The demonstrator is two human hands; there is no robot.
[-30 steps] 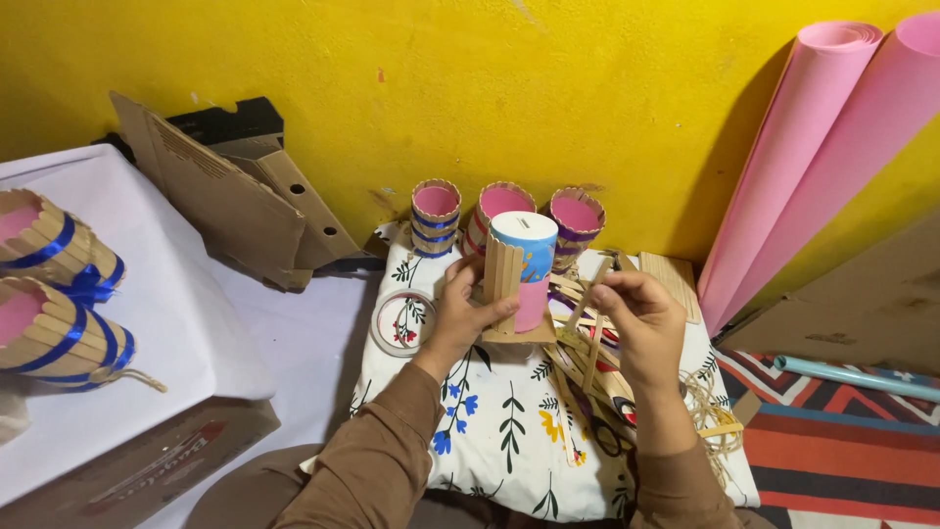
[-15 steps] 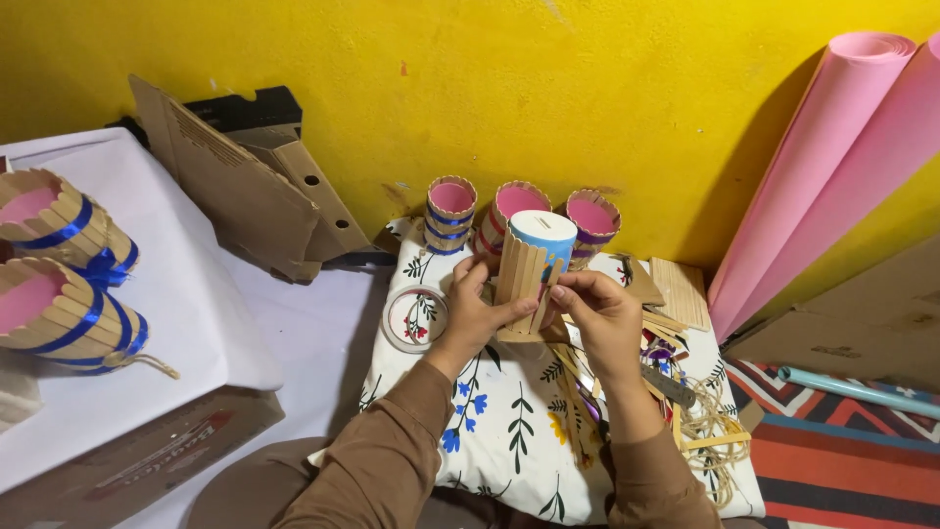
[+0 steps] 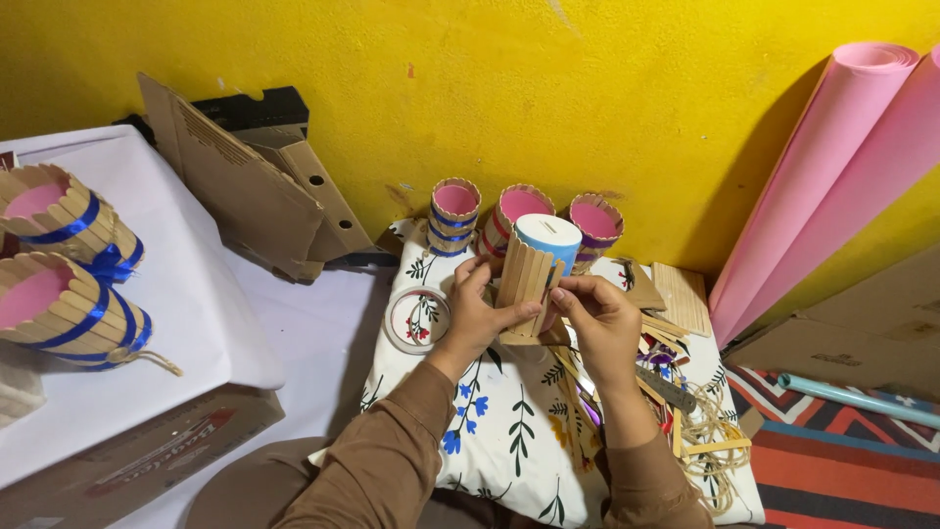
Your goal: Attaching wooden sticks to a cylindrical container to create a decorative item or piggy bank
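Both hands are clamped on a blue-and-white cylinder (image 3: 544, 257) half covered in wooden craft sticks, held up over the far end of the floral cushion (image 3: 490, 431). Left hand (image 3: 477, 315) grips its lower side, and right hand (image 3: 599, 319) pinches a stick against it. Three finished pink-lined stick cups (image 3: 456, 214) sit at the cushion's far edge by the yellow wall, tape roll (image 3: 416, 318) near the left edge, and loose sticks (image 3: 681, 294) at the far right corner.

We see a torn brown cardboard box (image 3: 250, 186) leaning against the yellow wall, and another flat brown carton (image 3: 127, 456) with red printing under the white sheet's front edge.
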